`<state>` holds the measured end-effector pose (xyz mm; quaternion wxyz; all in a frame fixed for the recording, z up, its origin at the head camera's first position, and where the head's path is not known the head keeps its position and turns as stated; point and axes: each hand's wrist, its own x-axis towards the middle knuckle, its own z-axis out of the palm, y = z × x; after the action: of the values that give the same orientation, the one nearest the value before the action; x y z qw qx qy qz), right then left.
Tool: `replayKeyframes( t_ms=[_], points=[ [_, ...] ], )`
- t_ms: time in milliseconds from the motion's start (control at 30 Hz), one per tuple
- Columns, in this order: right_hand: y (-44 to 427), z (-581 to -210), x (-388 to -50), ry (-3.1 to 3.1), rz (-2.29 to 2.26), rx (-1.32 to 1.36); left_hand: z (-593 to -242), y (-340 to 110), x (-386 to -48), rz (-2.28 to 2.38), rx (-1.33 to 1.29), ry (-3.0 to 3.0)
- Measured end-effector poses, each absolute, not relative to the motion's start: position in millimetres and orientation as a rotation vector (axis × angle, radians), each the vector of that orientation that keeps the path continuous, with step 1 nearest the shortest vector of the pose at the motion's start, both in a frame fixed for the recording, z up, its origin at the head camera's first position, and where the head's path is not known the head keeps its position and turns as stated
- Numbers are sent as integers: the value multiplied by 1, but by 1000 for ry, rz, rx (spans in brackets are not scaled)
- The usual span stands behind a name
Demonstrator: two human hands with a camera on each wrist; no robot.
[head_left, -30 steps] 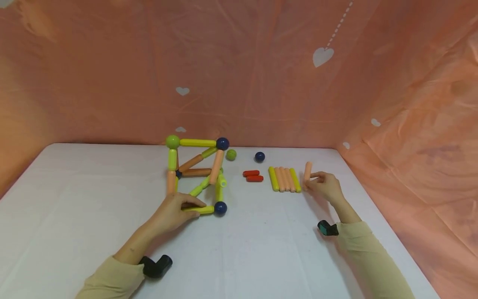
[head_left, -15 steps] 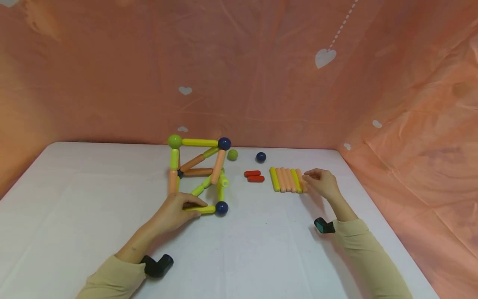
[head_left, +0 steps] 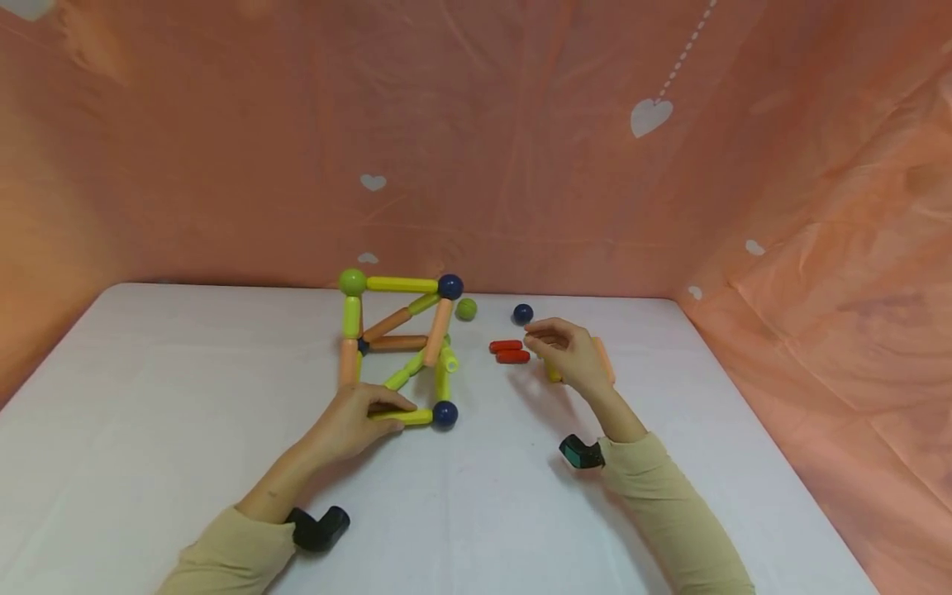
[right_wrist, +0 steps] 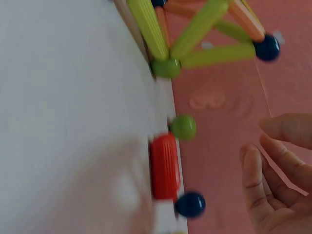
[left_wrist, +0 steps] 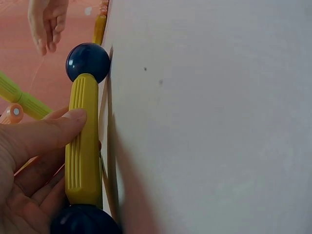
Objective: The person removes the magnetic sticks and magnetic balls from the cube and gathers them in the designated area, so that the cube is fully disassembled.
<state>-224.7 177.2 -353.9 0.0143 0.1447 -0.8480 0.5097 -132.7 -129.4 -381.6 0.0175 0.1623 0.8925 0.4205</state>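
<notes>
A frame of magnetic rods and balls stands left of centre on the table. My left hand [head_left: 349,423] grips the yellow rod [left_wrist: 84,146] at its lower front edge, thumb on one side, with a dark blue ball [head_left: 445,415] at that rod's right end. From the upper dark blue ball [head_left: 449,287] a peach rod [head_left: 438,332] slants down. My right hand [head_left: 571,357] hovers over the row of rods, hiding most of it, holding nothing; its fingers are loosely bent, thumb apart. A peach rod [head_left: 604,360] shows at the row's right end.
Two short red rods [head_left: 513,357] lie between the frame and the right hand. Behind them on the white table [head_left: 476,512] sit a loose green ball [head_left: 466,309] and a loose dark blue ball [head_left: 523,314]. A pinkish-orange cloth [head_left: 476,149] hangs at the back.
My right hand set the peach rod down at the right end of the row, let go, and moved left across the row towards the red rods. The left hand keeps its grip.
</notes>
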Motion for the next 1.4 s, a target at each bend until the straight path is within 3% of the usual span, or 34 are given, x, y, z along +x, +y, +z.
replayKeyframes(
  t_ms=[633,1000,1400],
  points=[
    [111,-363,-200,-2368,1744,1148,-386,-129,-136,1310,563,2790],
    [106,-366,-200,-2419,1693,1085,-386,-129,-135,1308,555,2778],
    [148,-375,-207,-2656,1681,695,-383,-131,-133,1314,527,2778]
  ],
)
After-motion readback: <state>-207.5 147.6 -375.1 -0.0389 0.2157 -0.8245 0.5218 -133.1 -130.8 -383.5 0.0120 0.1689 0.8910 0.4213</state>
